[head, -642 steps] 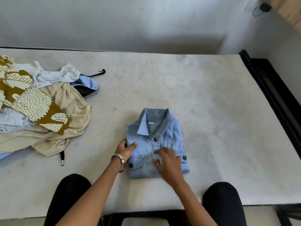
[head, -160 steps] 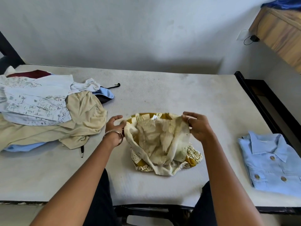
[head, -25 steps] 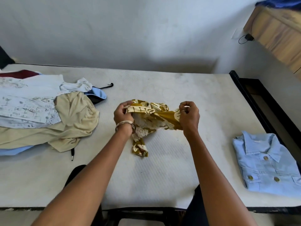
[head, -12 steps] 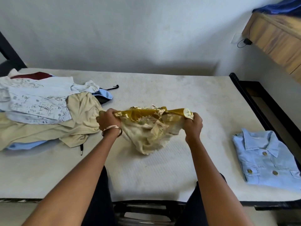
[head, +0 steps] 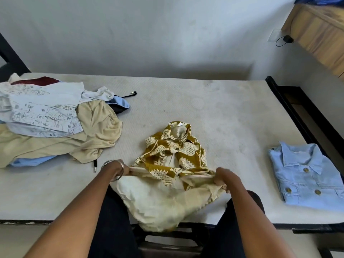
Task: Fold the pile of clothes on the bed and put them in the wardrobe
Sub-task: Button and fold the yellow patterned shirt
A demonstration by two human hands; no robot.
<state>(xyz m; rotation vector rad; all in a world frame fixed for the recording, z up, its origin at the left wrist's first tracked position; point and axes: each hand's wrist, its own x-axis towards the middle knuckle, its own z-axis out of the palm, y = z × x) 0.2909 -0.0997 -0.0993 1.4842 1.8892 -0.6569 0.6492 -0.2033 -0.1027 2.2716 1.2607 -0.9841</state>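
Patterned shirt (head: 175, 157) lay collar-away at the near middle of the bed (head: 214, 116), its hem drawn over the near edge with the pale inside showing. Left hand (head: 123, 169) and right hand (head: 222, 176) each gripped a hem corner, fingers curled into the cloth, well apart. Unfolded pile (head: 55, 120) lay far left. Folded blue shirt (head: 307, 175) lay right, near the bed edge.

A mustard patterned shirt (head: 173, 155) is gripped at its hem by the left hand (head: 122, 169) and right hand (head: 223, 176). A folded blue shirt (head: 305, 175) is seen at 3 o'clock, a clothes pile (head: 55, 120) at 10 o'clock.
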